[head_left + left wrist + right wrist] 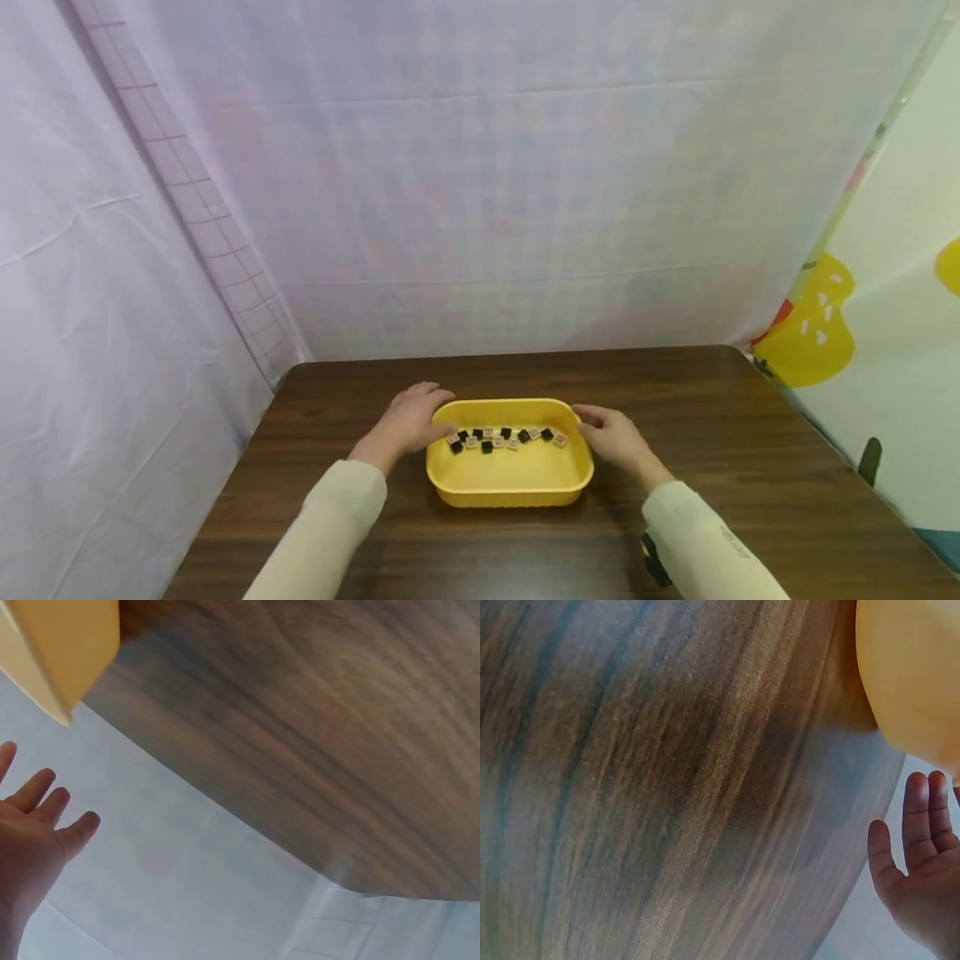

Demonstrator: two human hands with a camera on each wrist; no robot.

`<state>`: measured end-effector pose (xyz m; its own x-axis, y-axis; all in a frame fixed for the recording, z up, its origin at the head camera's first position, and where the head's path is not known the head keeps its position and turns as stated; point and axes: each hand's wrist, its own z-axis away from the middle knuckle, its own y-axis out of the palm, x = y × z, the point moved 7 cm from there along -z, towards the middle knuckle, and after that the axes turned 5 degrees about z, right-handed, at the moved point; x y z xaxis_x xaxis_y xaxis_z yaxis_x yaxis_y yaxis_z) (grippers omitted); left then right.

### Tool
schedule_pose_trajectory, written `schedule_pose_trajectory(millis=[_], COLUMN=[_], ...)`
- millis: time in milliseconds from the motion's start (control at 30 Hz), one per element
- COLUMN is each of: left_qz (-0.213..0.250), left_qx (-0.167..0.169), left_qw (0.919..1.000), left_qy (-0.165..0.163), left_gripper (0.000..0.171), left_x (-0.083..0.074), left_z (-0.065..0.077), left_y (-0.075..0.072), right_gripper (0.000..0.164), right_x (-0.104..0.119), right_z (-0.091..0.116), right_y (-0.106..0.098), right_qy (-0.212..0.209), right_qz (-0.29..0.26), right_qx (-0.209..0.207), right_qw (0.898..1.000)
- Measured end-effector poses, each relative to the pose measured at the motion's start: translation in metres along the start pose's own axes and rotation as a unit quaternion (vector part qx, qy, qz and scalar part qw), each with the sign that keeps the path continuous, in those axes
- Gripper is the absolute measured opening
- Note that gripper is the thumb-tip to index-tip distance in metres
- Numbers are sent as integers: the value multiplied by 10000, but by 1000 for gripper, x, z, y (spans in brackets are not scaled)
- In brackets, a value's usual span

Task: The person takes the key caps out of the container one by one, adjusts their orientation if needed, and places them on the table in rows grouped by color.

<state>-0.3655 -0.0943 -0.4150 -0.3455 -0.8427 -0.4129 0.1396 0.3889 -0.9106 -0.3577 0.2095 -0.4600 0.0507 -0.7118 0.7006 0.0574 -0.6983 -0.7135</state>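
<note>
Yellow rounded-rectangular plastic tray (510,477) is on dark-brown wood-grain table (690,408), btwn both hands, long axis L–R. L hand (405,421) at its L end, R hand (617,438) at R end; neither clearly nearer. Both grips loose, fingers extended; rim contact can't tell. Small square black & pale tiles (487,447) inside, marks illegible; pale R sleeve's print (735,542) ditto.

Dark brown table (675,400), wood-grained, rounded at both far corners. Behind the table, a pale back sheet (495,183), faintly checked in pastels and creased crosswise. Left of the table, a white side sheet (90,292), wrinkled; beyond the table's far left corner, a narrow grid-lined strip (206,217). Right of the table, a white printed sheet (900,392) with yellow shapes (813,354). On the table's near part, a soft pale sheen (517,571).
</note>
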Motion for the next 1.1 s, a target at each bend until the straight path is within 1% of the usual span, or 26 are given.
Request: schedule_pose_trajectory(millis=[133,233,400,600,767,967,1100], left_qz=[-185,-218,-213,-350,-385,-127,-225], left_qx=[196,348,587,772,827,819,839], left_qw=[9995,9989,9976,9954,9947,9957,9955], left_qy=[168,229,294,456,473,420,384], left_gripper=[54,52,49,50,48,43,39], left_x=[-14,-25,-41,-57,-62,-63,-65], left_z=[-6,-12,-20,-29,-31,-32,-32], left_y=[4,9,19,31,40,49,53], right_gripper=[40,39,39,39,39,39,39], right_x=[0,1,0,-4,-4,-6,-8], right_z=[1,2,2,2,3,4,4], right_y=[0,-1,0,2,3,2,2], right_qy=[-68,-123,-94,-74,-91,-108,-156], right_qz=[-61,-92,-120,-108,-207,-254,-277], right_qx=[-81,-115,-141,-174,-145,-157,-163], right_qw=[9999,9998,9998,9998,9996,9995,9994])
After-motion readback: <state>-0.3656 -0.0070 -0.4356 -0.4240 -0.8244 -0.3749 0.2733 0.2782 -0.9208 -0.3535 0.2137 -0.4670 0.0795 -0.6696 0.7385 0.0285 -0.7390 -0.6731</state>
